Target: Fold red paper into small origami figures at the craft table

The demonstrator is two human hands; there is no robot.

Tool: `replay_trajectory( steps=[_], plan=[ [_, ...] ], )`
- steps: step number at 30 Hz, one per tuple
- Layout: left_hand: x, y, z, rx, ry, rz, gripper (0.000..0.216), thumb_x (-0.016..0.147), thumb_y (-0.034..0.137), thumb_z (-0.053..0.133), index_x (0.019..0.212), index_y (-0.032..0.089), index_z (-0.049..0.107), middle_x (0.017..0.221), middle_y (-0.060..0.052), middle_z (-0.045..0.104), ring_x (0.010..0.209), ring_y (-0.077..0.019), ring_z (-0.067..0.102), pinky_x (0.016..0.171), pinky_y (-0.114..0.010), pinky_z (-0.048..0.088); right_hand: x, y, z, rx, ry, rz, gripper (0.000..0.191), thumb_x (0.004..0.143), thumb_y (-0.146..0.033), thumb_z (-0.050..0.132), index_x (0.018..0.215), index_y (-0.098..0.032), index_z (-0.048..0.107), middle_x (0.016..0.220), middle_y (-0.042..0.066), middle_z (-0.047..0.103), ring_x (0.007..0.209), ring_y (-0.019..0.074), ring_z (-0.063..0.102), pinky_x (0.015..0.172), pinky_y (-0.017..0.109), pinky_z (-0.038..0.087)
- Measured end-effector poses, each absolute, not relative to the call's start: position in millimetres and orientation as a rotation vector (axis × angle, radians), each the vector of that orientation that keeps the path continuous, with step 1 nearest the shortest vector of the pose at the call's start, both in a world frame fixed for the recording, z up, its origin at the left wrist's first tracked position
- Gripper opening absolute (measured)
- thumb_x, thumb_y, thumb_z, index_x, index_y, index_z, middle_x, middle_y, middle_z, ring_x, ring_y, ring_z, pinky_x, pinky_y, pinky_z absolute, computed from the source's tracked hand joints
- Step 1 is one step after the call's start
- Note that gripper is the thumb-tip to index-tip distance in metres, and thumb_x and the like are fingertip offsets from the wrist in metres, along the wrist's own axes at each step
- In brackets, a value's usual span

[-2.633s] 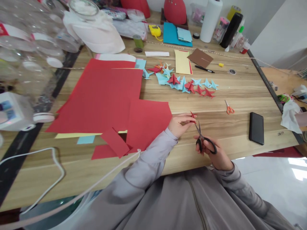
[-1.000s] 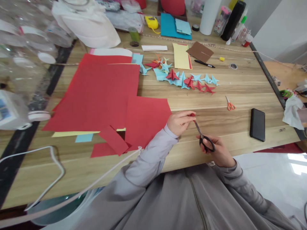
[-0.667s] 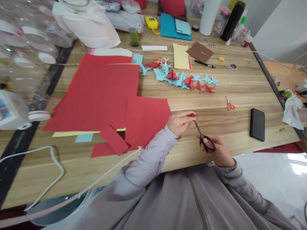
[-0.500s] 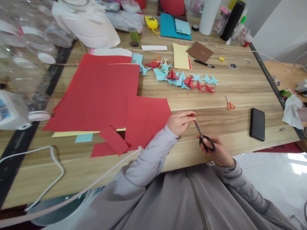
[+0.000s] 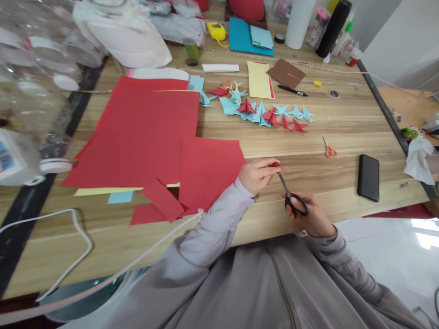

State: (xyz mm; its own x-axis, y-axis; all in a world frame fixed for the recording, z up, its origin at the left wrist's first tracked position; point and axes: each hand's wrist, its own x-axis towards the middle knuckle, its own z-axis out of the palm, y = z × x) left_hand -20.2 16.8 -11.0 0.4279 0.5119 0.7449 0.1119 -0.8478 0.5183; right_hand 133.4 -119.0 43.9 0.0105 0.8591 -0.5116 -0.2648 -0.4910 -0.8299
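Note:
My left hand [image 5: 255, 175] pinches a small folded red paper piece [image 5: 276, 164] just above the wooden table [image 5: 343, 132]. My right hand [image 5: 310, 215] grips black-handled scissors [image 5: 291, 194], fingers through the loops, with the blade tips touching the red piece. Beyond the hands lies a row of folded red and light-blue paper shapes [image 5: 270, 114]. Large red paper sheets [image 5: 144, 137] spread out to the left of my left hand.
Small orange scissors [image 5: 329, 148] and a black phone [image 5: 368, 177] lie to the right. A pen [image 5: 292, 91], yellow paper [image 5: 259, 80], brown card [image 5: 286, 73], blue sheets [image 5: 250, 41], a paper-towel roll [image 5: 299, 23] and bottles stand farther back. Clear plastic bottles [image 5: 34, 68] crowd the left; a white cord [image 5: 78, 242] crosses the near edge.
The scissors' blades have moved up onto the red piece, which I now hold lower and more hidden in my fingers. Over the last second both hands have stayed nearly still.

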Motion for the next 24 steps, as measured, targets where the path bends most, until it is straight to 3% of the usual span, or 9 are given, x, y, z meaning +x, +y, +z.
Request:
replay_trajectory(
  steps=[24],
  plan=[
    [-20.2,15.0,-10.7,2.279,0.559,1.376,0.023,0.085,0.010,0.052,0.088,0.018,0.073,0.100,-0.010,0.073,0.086,-0.0134,0.070,0.077,-0.027,0.058,133.2,-119.7,41.5,-1.401,-0.663,1.612,0.042,0.067,-0.049,0.074,0.090,-0.014,0.072,0.054,-0.001,0.056,0.047,0.0080,0.042,0.046,0.023,0.029]
  ],
)
